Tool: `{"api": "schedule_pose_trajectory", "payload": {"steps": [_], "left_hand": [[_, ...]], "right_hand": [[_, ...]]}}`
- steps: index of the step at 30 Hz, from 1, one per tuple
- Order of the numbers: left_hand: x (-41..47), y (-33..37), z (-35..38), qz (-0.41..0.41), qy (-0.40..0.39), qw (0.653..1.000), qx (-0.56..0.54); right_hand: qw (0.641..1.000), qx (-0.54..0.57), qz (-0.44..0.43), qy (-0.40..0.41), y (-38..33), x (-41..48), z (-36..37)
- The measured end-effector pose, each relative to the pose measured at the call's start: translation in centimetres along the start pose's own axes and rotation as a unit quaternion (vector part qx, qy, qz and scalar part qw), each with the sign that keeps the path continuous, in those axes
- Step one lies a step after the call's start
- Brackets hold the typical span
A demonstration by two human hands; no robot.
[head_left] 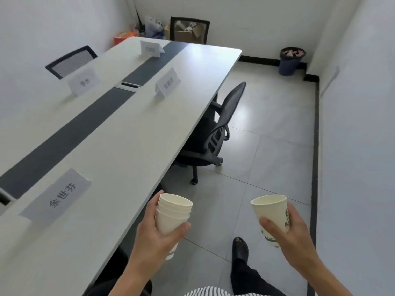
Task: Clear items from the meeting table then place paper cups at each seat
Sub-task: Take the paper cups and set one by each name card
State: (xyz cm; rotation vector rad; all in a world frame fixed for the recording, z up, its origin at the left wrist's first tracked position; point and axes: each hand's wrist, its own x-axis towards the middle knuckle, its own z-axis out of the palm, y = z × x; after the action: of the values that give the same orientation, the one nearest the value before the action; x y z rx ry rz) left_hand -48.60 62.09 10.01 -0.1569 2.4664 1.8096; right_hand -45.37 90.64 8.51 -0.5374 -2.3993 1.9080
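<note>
My left hand (157,236) grips a stack of nested white paper cups (174,212) just off the near right edge of the long white meeting table (132,133). My right hand (292,233) holds a single white paper cup (270,212) with a dark printed logo, out over the floor to the right. Both sets of cups are upright and in the air, apart from the table. No cups stand on the tabletop. Folded paper name cards sit at the seats: one close by (57,194), one on the right side (168,83), one on the left (84,82), one at the far end (150,48).
A black mesh office chair (215,129) is tucked at the table's right side. Another chair (71,60) stands at the left, and one (189,29) at the far end by boxes and bags. A dark bin (290,60) sits in the far corner. My foot (240,246) is on the tiled floor.
</note>
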Motion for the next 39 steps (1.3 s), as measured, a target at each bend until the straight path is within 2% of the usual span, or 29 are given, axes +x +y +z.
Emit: {"api": "schedule_pose_trajectory", "payload": {"steps": [5,9,19,22,27,33,36,39], "left_hand": [[4.4,1.6,0.9,-0.041,0.114,0.993,-0.006],[4.9,1.5,0.5,-0.098,0.219,0.97,-0.031],[4.3,-1.3,-2.6,-0.213,0.409,0.885,-0.063],[6.4,-2.5,-4.8,-0.217,0.44,0.867,-0.083],[11.0,-3.7,-10.8,-0.197,0.453,0.864,-0.098],[14.5,-3.6,-17.2,-0.197,0.489,0.841,-0.121],[15.0,-4.0,-18.5,-0.219,0.516,0.818,-0.128],[15.0,-5.3,-18.3,-0.26,0.551,0.78,-0.142]], "right_hand": [[0.995,-0.012,-0.02,-0.101,-3.5,12.8,1.1],[0.976,-0.043,-0.052,-0.206,-6.4,20.3,4.7],[0.897,-0.091,-0.11,-0.418,-10.6,27.5,20.7],[0.878,-0.128,-0.134,-0.442,-12.0,28.6,25.6],[0.864,-0.18,-0.16,-0.443,-15.6,30.6,33.8],[0.814,-0.265,-0.207,-0.474,-18.2,31.3,45.1],[0.785,-0.282,-0.221,-0.505,-18.4,31.4,52.3],[0.761,-0.275,-0.218,-0.545,-17.7,31.5,60.7]]}}
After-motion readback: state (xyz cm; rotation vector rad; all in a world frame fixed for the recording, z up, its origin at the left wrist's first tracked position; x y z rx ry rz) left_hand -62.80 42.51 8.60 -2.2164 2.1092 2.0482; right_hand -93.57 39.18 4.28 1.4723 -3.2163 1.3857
